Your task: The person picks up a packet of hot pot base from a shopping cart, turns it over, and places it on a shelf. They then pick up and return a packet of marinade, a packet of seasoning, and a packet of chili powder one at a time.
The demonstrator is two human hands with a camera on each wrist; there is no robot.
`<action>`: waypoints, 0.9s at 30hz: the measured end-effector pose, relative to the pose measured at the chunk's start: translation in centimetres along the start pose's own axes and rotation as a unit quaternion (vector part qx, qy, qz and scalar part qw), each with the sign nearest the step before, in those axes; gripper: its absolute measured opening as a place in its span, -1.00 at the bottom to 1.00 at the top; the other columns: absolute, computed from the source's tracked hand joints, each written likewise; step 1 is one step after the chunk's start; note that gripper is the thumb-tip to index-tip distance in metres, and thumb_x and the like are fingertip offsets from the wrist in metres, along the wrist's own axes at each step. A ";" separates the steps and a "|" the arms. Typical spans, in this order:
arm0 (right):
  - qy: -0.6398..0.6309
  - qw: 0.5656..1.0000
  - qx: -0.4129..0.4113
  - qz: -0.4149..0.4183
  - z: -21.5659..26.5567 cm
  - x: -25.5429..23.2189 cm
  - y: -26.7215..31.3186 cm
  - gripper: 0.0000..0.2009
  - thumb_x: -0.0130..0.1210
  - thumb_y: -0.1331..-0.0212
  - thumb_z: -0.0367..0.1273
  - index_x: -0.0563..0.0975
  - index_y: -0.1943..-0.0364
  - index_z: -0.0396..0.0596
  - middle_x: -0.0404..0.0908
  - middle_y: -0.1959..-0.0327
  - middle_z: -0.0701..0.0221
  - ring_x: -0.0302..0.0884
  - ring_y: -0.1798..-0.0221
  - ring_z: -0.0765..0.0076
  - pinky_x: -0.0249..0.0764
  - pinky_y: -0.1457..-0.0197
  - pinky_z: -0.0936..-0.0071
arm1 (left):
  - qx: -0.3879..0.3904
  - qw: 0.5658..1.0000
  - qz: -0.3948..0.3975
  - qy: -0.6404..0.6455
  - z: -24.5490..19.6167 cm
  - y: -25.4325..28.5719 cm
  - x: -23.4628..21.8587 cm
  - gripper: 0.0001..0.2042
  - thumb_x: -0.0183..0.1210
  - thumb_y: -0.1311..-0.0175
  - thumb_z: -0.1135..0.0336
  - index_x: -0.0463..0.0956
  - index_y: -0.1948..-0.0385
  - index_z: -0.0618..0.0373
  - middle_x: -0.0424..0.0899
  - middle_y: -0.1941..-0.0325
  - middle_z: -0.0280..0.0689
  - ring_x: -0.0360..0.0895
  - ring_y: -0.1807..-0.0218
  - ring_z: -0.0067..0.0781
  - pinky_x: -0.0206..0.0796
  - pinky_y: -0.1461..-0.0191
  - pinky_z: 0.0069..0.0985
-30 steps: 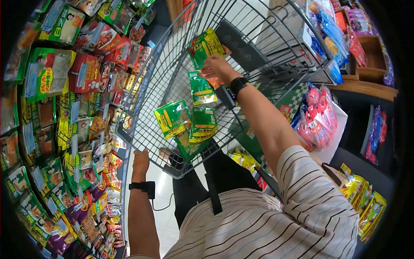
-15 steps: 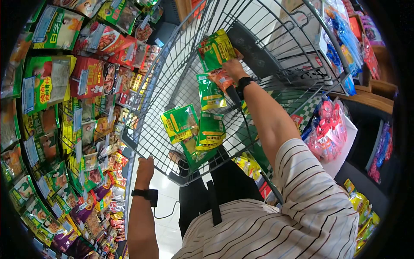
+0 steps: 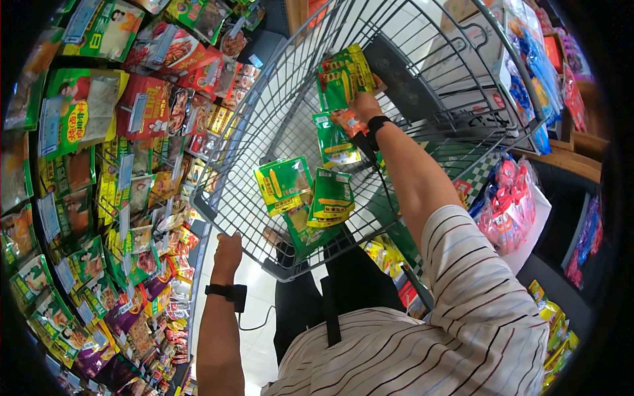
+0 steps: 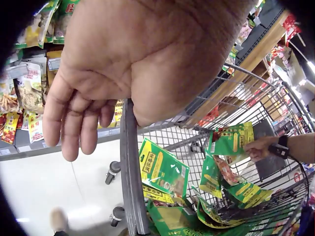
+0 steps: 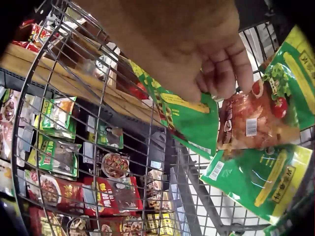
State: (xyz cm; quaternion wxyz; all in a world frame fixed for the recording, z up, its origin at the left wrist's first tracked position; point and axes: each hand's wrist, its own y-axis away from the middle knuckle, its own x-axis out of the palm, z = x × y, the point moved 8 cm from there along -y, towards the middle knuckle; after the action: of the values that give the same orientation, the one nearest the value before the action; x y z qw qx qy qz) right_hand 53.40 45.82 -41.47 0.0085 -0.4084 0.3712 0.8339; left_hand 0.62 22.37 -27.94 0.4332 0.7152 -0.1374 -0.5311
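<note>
In the head view, my right hand (image 3: 365,105) reaches into the shopping cart (image 3: 254,142) and pinches the edge of a green-and-yellow food packet (image 3: 335,89). The right wrist view shows its curled fingers at that packet (image 5: 192,115), next to an orange-red food packet (image 5: 251,120). Another green packet (image 3: 335,142) lies just below. Several more green packets (image 3: 284,185) overlap nearer my body. My left hand (image 3: 229,251) rests on the cart's near corner. In the left wrist view its palm lies against the grey cart bar (image 4: 130,162), fingers hanging loosely extended.
A shelf wall of hanging food packets (image 3: 79,109) runs along the left. To the right are a bag of pink-red items (image 3: 507,208) and yellow packets (image 3: 555,330). A dark panel (image 3: 403,72) stands at the cart's far right side.
My right hand's fingers, spread beside the upper packets at first, have closed on a green packet's edge. The cart and its packets have shifted right in the head view. The left hand stays at the cart.
</note>
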 end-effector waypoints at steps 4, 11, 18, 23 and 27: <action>-0.130 0.980 -0.086 0.121 4.5 1.4 3.3 -0.70 0.22 -0.15 -0.26 0.57 0.11 -0.15 0.63 0.07 0.17 0.64 0.09 0.06 0.58 0.10 0.24 | 0.026 1.000 -0.002 0.009 -0.1 0.0 0.1 -0.47 -0.05 -0.44 -0.01 0.25 0.08 0.49 0.61 0.10 0.35 0.58 -0.06 0.29 0.37 -0.20 -0.05; -0.403 0.873 -0.141 0.235 15.2 -2.7 16.9 -0.73 0.16 -0.20 -0.20 0.53 0.30 -0.15 0.61 0.30 0.34 0.63 0.26 0.35 0.63 0.23 0.34 | 0.026 0.992 0.059 0.104 2.0 -4.4 3.1 -0.33 0.02 -0.36 -0.11 0.30 -0.03 0.55 0.58 0.00 0.33 0.53 -0.13 0.28 0.32 -0.27 -0.08; -0.398 0.855 -0.227 0.241 21.1 -6.6 35.0 -0.74 0.07 -0.26 -0.24 0.54 0.28 -0.20 0.66 0.31 0.30 0.66 0.26 0.37 0.61 0.18 0.42 | 0.266 0.937 -0.155 0.165 -4.5 6.3 -6.9 -0.19 0.30 -0.18 -0.08 0.28 -0.27 0.47 0.40 -0.28 0.26 0.31 -0.37 0.17 0.13 -0.45 -0.22; -0.379 0.831 -0.274 0.301 25.2 -4.5 45.5 -0.80 0.05 -0.28 -0.33 0.53 0.23 -0.22 0.66 0.31 0.30 0.67 0.24 0.39 0.61 0.15 0.45 | 0.384 0.879 -0.192 0.206 -7.7 16.9 -11.4 -0.11 0.44 -0.07 0.11 0.14 -0.36 0.42 0.30 -0.38 0.18 0.29 -0.40 0.12 0.15 -0.46 -0.24; -0.432 0.792 -0.257 0.345 28.1 -2.5 52.8 -0.83 0.06 -0.29 -0.36 0.52 0.23 -0.22 0.66 0.30 0.28 0.68 0.24 0.35 0.63 0.17 0.40 | 0.414 0.839 -0.202 0.289 -5.2 19.9 -13.2 -0.32 0.32 -0.24 0.20 0.24 -0.35 0.29 0.44 -0.28 0.05 0.45 -0.27 0.06 0.34 -0.29 -0.30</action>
State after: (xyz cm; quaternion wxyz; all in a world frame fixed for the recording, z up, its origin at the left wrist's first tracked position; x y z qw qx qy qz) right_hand 19.35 25.89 3.50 -0.2259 0.1627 0.2171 0.9356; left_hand 5.18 21.81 -3.88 -0.0003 0.9608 -0.0659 -0.2694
